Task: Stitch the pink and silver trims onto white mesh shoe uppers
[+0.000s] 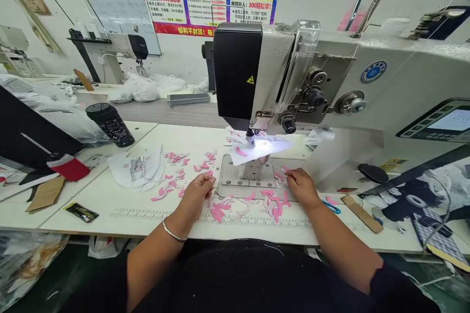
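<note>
My left hand [200, 187] is closed in a pinch left of the machine's post, with a bit of pink at its fingertips. On the other side of the post, my right hand [301, 185] pinches the edge of a small pink cut piece [284, 169]. Between and in front of them lie several pink and white cut pieces [272, 204], with more pink scraps [169, 188] at the left. A white sheet [240, 154] bearing a pink piece rests under the lit needle of the sewing machine [253, 137], apart from both hands.
A ruler strip [147, 214] runs along the table's front edge. At the left stand a black tumbler [110, 124] and a red-and-white bottle [69, 166] near white printed cutouts [137, 168]. Blue-handled scissors [331, 206] and a cardboard strip [362, 213] lie at the right.
</note>
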The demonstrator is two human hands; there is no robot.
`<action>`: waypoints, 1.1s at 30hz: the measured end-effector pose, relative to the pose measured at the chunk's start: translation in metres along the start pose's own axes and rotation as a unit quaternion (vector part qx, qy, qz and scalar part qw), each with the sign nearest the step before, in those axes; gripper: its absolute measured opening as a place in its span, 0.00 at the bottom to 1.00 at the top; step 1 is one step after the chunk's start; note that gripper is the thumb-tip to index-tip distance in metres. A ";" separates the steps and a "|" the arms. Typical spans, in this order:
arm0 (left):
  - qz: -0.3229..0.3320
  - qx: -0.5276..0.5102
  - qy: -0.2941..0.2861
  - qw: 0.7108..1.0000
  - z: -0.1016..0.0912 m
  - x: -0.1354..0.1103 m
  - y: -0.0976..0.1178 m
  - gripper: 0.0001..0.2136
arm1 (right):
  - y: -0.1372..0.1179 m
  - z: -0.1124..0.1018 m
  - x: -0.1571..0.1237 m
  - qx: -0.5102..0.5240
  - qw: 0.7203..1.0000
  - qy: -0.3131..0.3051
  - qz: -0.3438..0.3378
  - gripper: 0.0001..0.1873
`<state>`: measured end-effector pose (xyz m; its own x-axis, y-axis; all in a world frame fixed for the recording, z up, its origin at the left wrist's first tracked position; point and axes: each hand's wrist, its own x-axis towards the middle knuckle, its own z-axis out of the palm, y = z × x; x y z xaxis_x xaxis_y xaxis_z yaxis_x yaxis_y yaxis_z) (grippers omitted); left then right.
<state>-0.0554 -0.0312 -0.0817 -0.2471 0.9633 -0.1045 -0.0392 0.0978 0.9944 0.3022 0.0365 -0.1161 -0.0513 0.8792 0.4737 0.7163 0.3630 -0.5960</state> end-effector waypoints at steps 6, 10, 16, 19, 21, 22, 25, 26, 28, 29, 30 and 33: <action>0.026 0.097 0.046 0.994 -0.007 0.002 0.004 0.16 | 0.003 0.001 0.000 0.007 1.000 0.006 0.008 0.15; 0.055 0.231 0.101 0.966 -0.031 0.015 0.024 0.11 | 0.004 0.000 0.000 0.007 1.000 0.001 0.015 0.15; 0.037 0.392 0.106 0.913 -0.044 0.068 0.048 0.11 | 0.005 0.001 0.001 0.012 1.000 -0.008 0.016 0.15; 0.010 0.438 0.097 0.894 -0.032 0.090 0.042 0.12 | 0.005 0.002 0.001 0.014 1.000 -0.008 0.012 0.14; -0.002 0.458 0.094 0.884 -0.025 0.097 0.033 0.10 | 0.006 0.002 0.000 0.015 1.000 -0.004 0.009 0.14; -0.004 0.465 0.092 0.881 -0.023 0.099 0.029 0.08 | 0.006 0.002 0.000 0.015 1.000 -0.003 0.007 0.14; 0.006 0.472 0.091 0.877 -0.022 0.101 0.020 0.06 | 0.005 0.002 0.001 0.018 1.000 0.002 -0.001 0.14; 0.011 0.470 0.090 0.878 -0.023 0.101 0.018 0.06 | 0.004 0.003 0.002 0.020 1.000 0.004 -0.003 0.14; 0.019 0.462 0.087 0.883 -0.024 0.099 0.019 0.05 | 0.001 0.003 0.003 0.024 1.000 0.008 -0.008 0.14; 0.022 0.454 0.085 0.886 -0.024 0.098 0.020 0.05 | -0.001 0.003 0.003 0.026 1.000 0.011 -0.010 0.14; 0.024 0.444 0.083 0.892 -0.025 0.096 0.022 0.05 | -0.003 0.003 0.003 0.028 0.999 0.014 -0.014 0.14; 0.036 0.395 0.077 0.915 -0.027 0.086 0.036 0.08 | -0.014 -0.001 0.001 0.036 0.998 0.030 -0.030 0.13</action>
<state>-0.1039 0.0482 -0.0554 -0.3572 0.9338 0.0224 0.6798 0.2434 0.6918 0.2929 0.0321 -0.1072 -0.0489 0.8355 0.5473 0.6613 0.4378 -0.6092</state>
